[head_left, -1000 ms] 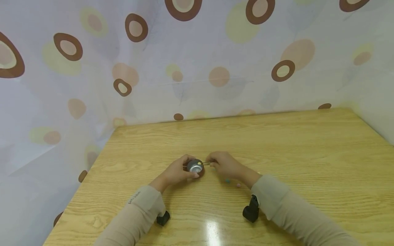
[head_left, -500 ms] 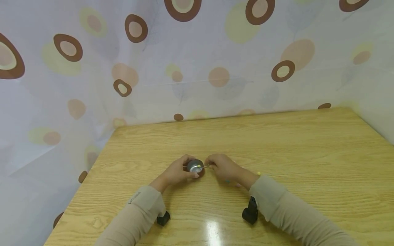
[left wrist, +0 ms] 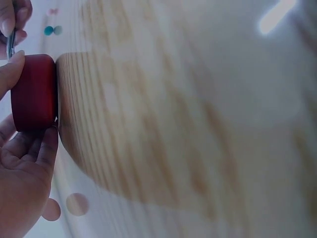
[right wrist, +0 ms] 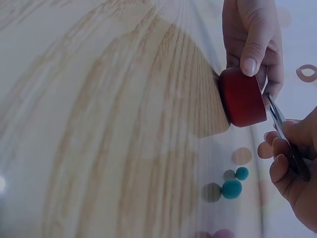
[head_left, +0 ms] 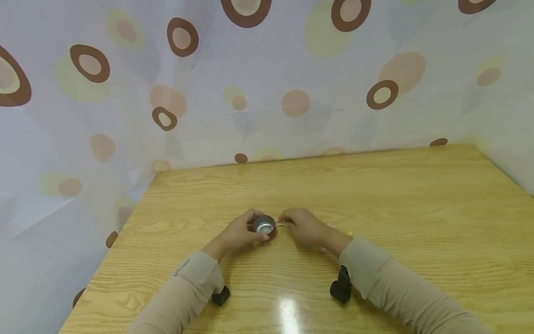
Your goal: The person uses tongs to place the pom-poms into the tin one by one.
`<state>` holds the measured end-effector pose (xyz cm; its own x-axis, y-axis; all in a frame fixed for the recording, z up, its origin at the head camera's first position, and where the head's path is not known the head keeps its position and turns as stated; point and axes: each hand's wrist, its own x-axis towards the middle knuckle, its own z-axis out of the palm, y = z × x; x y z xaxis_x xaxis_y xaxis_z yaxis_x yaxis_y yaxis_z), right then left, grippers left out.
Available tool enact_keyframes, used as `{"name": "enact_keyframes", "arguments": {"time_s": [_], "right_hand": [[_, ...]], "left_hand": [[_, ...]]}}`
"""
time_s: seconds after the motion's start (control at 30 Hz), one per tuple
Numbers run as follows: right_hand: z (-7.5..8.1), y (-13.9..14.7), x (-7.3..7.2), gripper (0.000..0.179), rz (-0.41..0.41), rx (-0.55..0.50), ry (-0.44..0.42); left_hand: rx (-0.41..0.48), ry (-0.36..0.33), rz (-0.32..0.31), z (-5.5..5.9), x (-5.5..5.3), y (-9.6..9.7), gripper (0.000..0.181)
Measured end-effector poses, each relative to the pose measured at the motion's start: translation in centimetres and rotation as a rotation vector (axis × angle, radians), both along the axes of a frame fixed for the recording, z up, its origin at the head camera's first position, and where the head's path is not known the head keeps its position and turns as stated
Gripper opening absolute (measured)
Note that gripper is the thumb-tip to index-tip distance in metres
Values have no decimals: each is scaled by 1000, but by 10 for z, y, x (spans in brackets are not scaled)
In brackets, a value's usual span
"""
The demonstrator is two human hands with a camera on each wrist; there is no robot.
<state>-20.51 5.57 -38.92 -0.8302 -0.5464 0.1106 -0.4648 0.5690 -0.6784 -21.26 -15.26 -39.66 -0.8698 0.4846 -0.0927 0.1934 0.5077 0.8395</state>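
Note:
A small round bowl (head_left: 263, 226), red outside and shiny metal inside, stands on the wooden table. My left hand (head_left: 241, 233) grips it from the left, with the thumb on the near side and the fingers around the far side. In the right wrist view my right hand (right wrist: 292, 171) pinches metal tweezers (right wrist: 278, 121), whose tips reach the bowl's rim. From the head view, the tips overlap the bowl's opening and no ball shows between them. Most of the bowl's inside is hidden in both wrist views.
Small coloured balls lie on the table right of the bowl: two teal balls (right wrist: 232, 189), a pink ball (right wrist: 224, 233) and a yellow ball (head_left: 350, 234) by the right sleeve. A patterned cloth (head_left: 267, 93) hangs behind the table.
Earlier the tweezers held a yellow ball over the bowl; now it no longer shows at their tips. The left hand and bowl have stayed in place.

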Motion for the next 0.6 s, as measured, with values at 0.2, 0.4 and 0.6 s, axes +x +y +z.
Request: {"name": "enact_keyframes", "arguments": {"time_s": [0.2,0.4,0.6], "right_hand": [[3,4,1,18,-16,6,12],[6,12,2,18,-6,-15,-4],[8,20,6,18,-28,-7,4]], "left_hand": [[-6,-2,9,-4,-3,-2,52],[-8,-1,6,-3,-3,-2,52],[-20,8,7,-4,-3,-2,52]]}}
